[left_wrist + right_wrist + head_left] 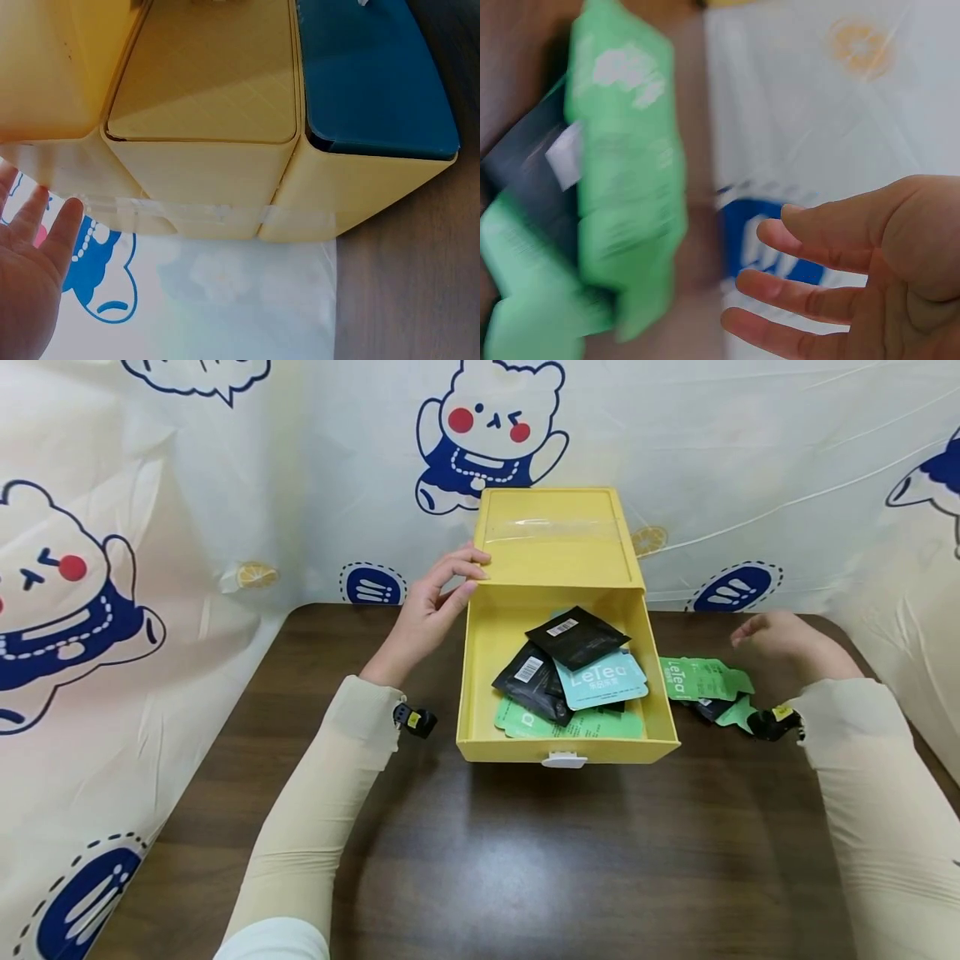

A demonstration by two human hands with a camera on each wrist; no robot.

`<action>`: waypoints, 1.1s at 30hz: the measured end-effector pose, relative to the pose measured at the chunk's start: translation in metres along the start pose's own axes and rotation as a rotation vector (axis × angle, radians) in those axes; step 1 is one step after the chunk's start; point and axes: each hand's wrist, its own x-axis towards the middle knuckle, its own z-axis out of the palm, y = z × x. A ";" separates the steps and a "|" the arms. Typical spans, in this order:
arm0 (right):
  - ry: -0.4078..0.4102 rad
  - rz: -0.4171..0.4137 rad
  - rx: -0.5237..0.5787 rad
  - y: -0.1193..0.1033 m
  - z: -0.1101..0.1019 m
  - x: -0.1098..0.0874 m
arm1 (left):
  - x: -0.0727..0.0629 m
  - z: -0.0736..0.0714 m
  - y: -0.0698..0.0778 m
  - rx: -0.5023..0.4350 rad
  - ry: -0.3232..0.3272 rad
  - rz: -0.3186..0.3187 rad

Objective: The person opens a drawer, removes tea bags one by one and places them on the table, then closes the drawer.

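Observation:
A yellow drawer box (558, 552) stands on the table with its top drawer (480, 693) pulled out. Inside the drawer lie black packets (577, 639), a light-blue packet (603, 681) and green packets (600, 724). My left hand (438, 602) rests its fingertips at the box's upper left edge; in the left wrist view the left hand (34, 262) shows extended fingers beside the yellow side wall. Over the table at right, my right hand (787, 639) holds nothing. Its fingers are loosely bent in the right wrist view, near a pile of green packets (630, 172) with a black packet (536, 161).
The brown table (517, 868) reaches toward me below the box. A white curtain (712, 468) printed with cartoon bears hangs behind and along both sides. The left wrist view shows several stacked drawer units, one with a dark-blue panel (382, 82).

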 end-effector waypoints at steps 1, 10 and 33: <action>0.024 -0.027 -0.007 -0.008 -0.004 -0.002 | 0.000 0.000 0.000 0.001 0.000 0.000; 0.313 -0.242 -0.072 -0.097 -0.032 -0.023 | 0.001 0.000 -0.002 0.008 0.005 0.001; 0.282 -0.635 -0.157 -0.264 -0.006 -0.067 | -0.001 0.000 -0.004 0.006 0.011 0.011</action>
